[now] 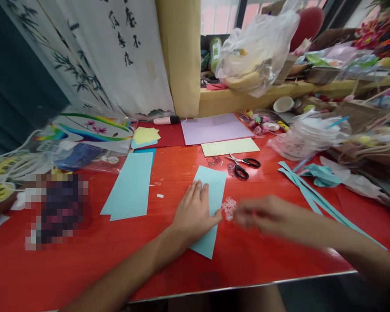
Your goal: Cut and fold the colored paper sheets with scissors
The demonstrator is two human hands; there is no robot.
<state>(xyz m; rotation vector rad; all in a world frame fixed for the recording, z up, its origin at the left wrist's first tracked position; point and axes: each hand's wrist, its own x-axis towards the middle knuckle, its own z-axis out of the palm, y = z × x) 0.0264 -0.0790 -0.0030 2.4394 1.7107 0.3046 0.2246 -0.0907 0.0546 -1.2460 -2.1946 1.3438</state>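
My left hand (pixel 195 212) lies flat with fingers stretched out on a light blue paper strip (pixel 211 236) and holds it against the red table. To the right of the strip, my right hand (pixel 261 214) hovers over the tabletop, smeared by motion, so what its fingers do cannot be made out. Close to its fingertips is a white lacy pattern (pixel 229 208) on the table. Black-handled scissors (pixel 242 164) rest beyond the strip, blades partly apart. More light blue paper sheets (pixel 133 186) lie to the left.
Thin blue offcuts (pixel 307 190) and a crumpled blue piece (pixel 323 174) lie at the right. Purple paper (pixel 216 129), pale yellow paper (pixel 230 147) and a marker (pixel 166 120) are at the back. Plastic bags (pixel 305 134) crowd the right side. A pixelated object (pixel 61 208) stands left.
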